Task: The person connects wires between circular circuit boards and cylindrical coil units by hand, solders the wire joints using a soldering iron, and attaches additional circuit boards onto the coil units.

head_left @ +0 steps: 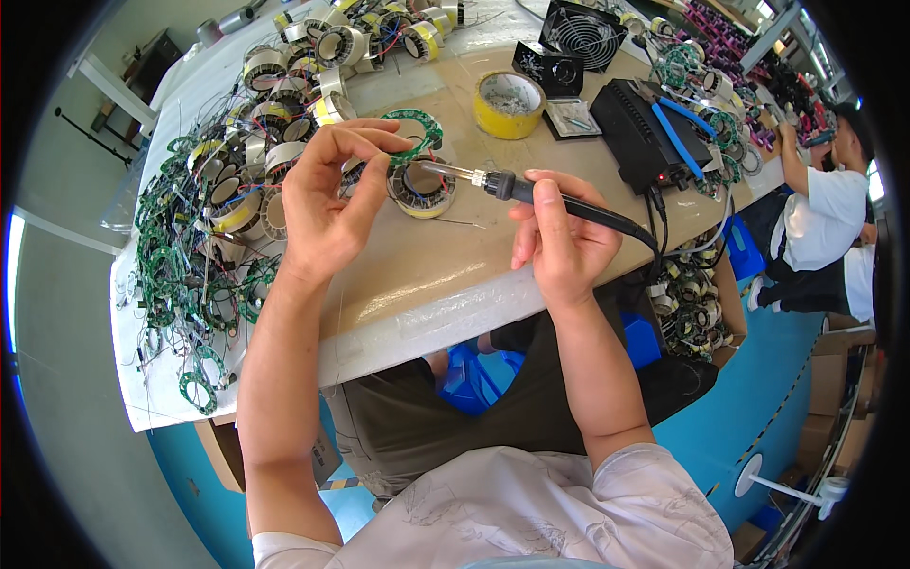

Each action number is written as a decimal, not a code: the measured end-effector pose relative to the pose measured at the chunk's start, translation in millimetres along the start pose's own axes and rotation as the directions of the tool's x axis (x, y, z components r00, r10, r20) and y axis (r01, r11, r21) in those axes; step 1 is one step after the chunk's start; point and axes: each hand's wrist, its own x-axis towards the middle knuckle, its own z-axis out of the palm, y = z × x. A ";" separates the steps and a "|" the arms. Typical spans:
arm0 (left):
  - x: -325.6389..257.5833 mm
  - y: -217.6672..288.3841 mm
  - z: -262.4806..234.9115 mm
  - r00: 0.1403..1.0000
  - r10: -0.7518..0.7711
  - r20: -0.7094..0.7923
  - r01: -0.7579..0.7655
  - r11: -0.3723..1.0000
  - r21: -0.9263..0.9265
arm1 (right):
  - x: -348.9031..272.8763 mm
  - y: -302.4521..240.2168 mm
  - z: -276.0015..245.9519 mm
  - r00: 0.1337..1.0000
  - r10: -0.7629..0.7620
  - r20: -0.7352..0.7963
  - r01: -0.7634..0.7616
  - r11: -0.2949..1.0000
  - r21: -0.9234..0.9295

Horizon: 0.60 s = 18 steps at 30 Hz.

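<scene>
Left hand (327,204) pinches a green ring-shaped circuit board (417,133); right hand (559,242) grips a black soldering iron (531,194), its metal tip over a wound coil (422,188) between both hands.

Electronics assembly workshop: workbench (427,275) heaped with wound coils (284,85), green ring circuit boards (190,284), soldering station (645,133).

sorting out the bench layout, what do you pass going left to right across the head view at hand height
pile of green ring boards → left hand → coil under the tip → soldering iron → right hand → black control box → seated person in white
</scene>
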 end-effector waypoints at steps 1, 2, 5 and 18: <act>0.0 0.3 0.2 1.000 0.001 0.000 -0.001 1.000 0.000 | 0.1 0.0 0.0 1.000 0.003 0.001 -0.003 1.000 -0.002; -0.3 0.9 0.6 1.000 -0.002 -0.004 0.002 1.000 -0.007 | -0.2 0.2 -0.8 1.000 0.003 0.001 -0.003 1.000 -0.002; 0.2 2.4 1.0 1.000 -0.011 -0.008 0.011 1.000 -0.011 | 0.1 0.6 -2.7 1.000 -0.004 -0.010 0.004 0.999 0.036; -0.7 1.9 2.7 0.998 -0.017 -0.054 0.017 1.000 -0.008 | 16.9 -9.9 -11.8 0.987 -0.158 0.012 0.151 0.918 -0.366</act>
